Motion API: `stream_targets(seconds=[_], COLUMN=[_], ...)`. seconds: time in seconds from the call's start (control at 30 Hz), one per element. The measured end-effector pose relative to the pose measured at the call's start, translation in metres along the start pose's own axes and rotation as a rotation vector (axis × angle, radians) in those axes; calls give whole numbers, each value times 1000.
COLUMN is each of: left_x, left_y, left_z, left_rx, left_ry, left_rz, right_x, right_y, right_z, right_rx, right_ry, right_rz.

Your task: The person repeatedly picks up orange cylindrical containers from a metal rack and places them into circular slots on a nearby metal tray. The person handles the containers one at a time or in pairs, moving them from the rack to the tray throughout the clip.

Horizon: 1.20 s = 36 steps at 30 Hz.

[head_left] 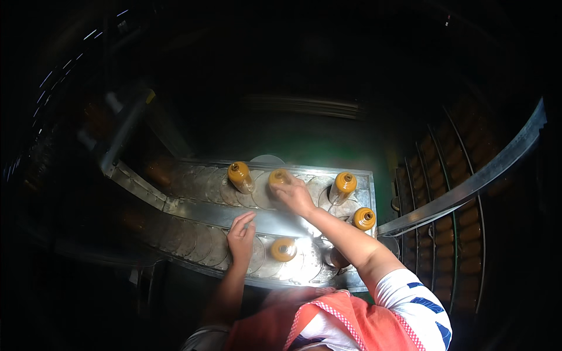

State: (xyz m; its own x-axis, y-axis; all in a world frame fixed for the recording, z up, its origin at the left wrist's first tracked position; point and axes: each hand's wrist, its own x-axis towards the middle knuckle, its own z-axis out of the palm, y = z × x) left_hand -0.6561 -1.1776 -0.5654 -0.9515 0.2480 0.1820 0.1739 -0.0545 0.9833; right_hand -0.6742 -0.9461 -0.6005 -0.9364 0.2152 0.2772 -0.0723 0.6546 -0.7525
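My right hand (pixel 293 195) reaches across to the far row of the conveyor, its fingers closed around an amber-topped bottle (pixel 279 176), slightly blurred. My left hand (pixel 240 235) hovers over the near side with bent fingers apart and nothing in them. Close to its right, another amber bottle (pixel 284 250) stands on the near row, blurred. A bottle with an amber shoulder and clear lower body (pixel 239 175) stands left of my right hand. Two more, a far-right bottle (pixel 345 183) and a bottle at the end (pixel 364 219), stand beyond my right forearm.
Overlapping round metal plates form the conveyor (pixel 193 241), which loops around a smooth metal centre strip (pixel 205 213). A curved metal rail (pixel 486 187) rises at the right. Behind it stands a dark rack (pixel 451 234) filled with rows of brownish items. Surroundings are very dark.
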Motion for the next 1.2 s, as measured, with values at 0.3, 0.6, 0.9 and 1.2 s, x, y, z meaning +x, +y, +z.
stream_targets(seconds=[0.3,0.6,0.9,1.2], left_x=[-122,-249,-219,-165], left_y=[36,51,123,165], left_z=[252,557,837,1139], left_rx=[-195,-167,-122,346], left_ry=[-726,-753,-804,-658], left_rz=[9,-197,3,914], right_x=[-256,-538,-706,-719], right_y=[39,192,252,261], right_z=[-286,-640,-808,-860], right_rx=[365,178,221,95], right_ry=[-37,648,921,849], right_rz=[6,363,613,780])
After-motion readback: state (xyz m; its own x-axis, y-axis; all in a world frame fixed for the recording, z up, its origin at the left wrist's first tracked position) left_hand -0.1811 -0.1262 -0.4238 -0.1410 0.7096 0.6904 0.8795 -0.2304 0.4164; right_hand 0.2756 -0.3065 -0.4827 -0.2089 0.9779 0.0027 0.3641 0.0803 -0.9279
